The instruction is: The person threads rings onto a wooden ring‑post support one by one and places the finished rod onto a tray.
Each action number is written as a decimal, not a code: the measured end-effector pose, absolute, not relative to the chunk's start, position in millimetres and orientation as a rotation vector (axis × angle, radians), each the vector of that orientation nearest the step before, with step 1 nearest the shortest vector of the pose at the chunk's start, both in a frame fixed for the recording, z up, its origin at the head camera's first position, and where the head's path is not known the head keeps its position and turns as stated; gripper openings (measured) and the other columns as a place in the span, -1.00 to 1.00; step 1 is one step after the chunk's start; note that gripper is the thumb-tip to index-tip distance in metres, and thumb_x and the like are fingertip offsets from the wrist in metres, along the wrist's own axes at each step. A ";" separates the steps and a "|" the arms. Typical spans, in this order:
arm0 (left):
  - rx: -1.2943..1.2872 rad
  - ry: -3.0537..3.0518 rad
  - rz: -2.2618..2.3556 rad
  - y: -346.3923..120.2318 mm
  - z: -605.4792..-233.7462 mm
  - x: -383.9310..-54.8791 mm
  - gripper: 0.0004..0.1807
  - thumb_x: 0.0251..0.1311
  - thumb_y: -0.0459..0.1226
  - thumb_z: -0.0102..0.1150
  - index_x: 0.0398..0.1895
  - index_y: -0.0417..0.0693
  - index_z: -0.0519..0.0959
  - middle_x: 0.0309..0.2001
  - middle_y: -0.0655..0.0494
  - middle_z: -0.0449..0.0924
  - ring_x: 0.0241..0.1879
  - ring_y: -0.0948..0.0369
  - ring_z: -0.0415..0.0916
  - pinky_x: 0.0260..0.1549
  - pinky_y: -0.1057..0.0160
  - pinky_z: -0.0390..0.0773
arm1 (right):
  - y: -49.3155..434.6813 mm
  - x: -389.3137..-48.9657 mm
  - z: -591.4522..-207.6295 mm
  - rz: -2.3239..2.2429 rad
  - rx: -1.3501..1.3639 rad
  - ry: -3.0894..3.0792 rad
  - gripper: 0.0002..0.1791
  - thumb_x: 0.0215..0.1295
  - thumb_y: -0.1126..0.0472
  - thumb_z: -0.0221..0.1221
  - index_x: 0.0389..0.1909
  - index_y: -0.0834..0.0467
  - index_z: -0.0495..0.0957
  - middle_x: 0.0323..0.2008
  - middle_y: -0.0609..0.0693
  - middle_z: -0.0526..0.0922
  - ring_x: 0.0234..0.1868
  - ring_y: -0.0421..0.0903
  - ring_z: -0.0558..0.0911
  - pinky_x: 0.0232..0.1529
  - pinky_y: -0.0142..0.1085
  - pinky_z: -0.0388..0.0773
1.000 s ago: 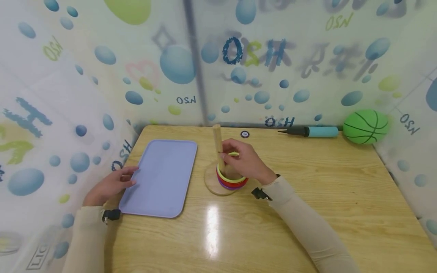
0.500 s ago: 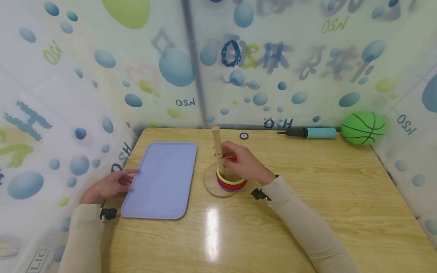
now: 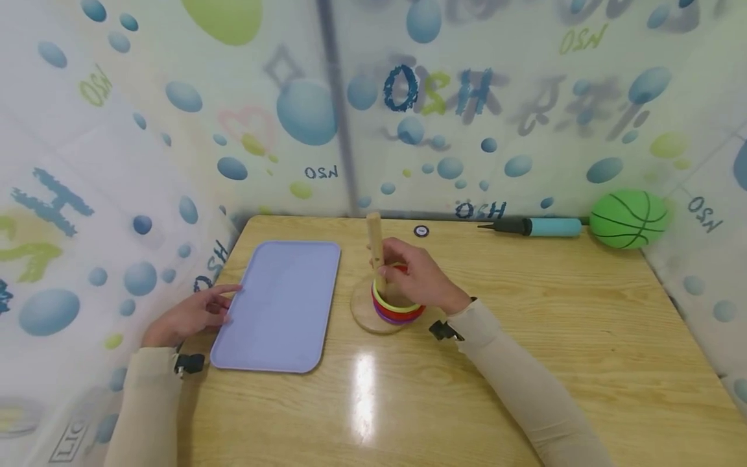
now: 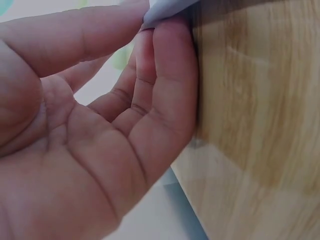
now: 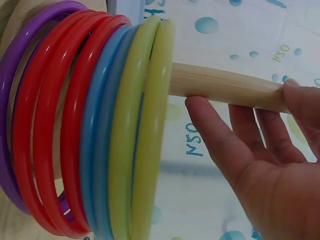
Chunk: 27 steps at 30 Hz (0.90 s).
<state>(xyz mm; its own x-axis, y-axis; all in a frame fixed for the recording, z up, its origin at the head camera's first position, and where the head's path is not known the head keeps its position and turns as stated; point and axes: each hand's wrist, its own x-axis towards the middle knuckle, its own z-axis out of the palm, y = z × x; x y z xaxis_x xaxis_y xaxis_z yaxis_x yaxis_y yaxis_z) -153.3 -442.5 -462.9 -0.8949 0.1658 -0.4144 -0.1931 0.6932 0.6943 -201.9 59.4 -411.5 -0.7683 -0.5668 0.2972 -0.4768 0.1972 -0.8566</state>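
Note:
In the head view my left hand (image 3: pixel 189 314) is at the left long edge of a pale lilac tray (image 3: pixel 286 305). The left wrist view shows thumb and index finger pinching the tray's rim (image 4: pixel 167 9). My right hand (image 3: pixel 420 275) grips the upright wooden post (image 3: pixel 375 237) of a ring-toss stand, thumb on one side, fingers on the other. Around the post lie stacked plastic rings (image 3: pixel 399 312). In the right wrist view the yellow rings (image 5: pixel 152 150) are nearest the hand, then blue rings (image 5: pixel 100 145), red rings (image 5: pixel 42 135) and purple at the round base.
A small dark round disc (image 3: pixel 421 231) lies behind the stand. Along the table's back edge rest a blue and black hand pump (image 3: pixel 537 226) and a green basketball (image 3: pixel 629 219). Patterned curtains (image 3: pixel 519 117) rise behind and at both sides of the wooden table (image 3: pixel 496 389).
The head view shifts slightly. The tray's near left corner has moved a little to the right. Both hands keep their hold, and the right stays on the post.

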 end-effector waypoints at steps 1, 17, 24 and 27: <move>-0.020 2.453 1.074 -441.9 -462.8 -153.5 -0.25 0.43 -0.40 0.22 0.65 -0.09 0.23 0.15 -0.24 0.44 0.05 0.00 0.52 -0.04 0.27 0.70 | 59.1 -202.7 -410.1 -1.641 -1.037 2.368 -0.59 0.52 0.37 0.21 0.31 0.08 0.55 0.03 0.04 0.76 0.06 -0.05 0.74 0.19 -0.01 0.68; -0.053 2.427 1.082 -440.9 -460.7 -153.4 -0.25 0.46 -0.39 0.19 0.66 -0.07 0.20 0.17 -0.24 0.43 0.04 0.01 0.54 -0.03 0.23 0.70 | 34.9 -211.3 -376.9 -1.625 -1.111 2.352 -0.57 0.52 0.32 0.22 0.35 0.10 0.56 0.05 0.02 0.78 0.09 -0.05 0.75 0.19 0.01 0.68; -0.041 2.448 1.055 -441.5 -461.6 -154.7 -0.25 0.45 -0.37 0.20 0.66 -0.06 0.20 0.18 -0.24 0.41 0.06 -0.02 0.51 -0.01 0.18 0.68 | 18.2 -214.5 -363.8 -1.628 -1.139 2.327 -0.52 0.52 0.32 0.22 0.41 0.15 0.51 0.08 0.04 0.77 0.13 -0.04 0.75 0.17 -0.08 0.69; -0.046 2.448 1.047 -441.6 -461.8 -154.3 -0.25 0.46 -0.37 0.20 0.66 -0.06 0.20 0.19 -0.24 0.40 0.07 -0.02 0.50 -0.01 0.17 0.68 | 8.8 -216.0 -357.6 -1.625 -1.158 2.293 -0.53 0.53 0.32 0.21 0.41 0.15 0.51 0.09 0.04 0.75 0.13 -0.05 0.74 0.18 -0.10 0.69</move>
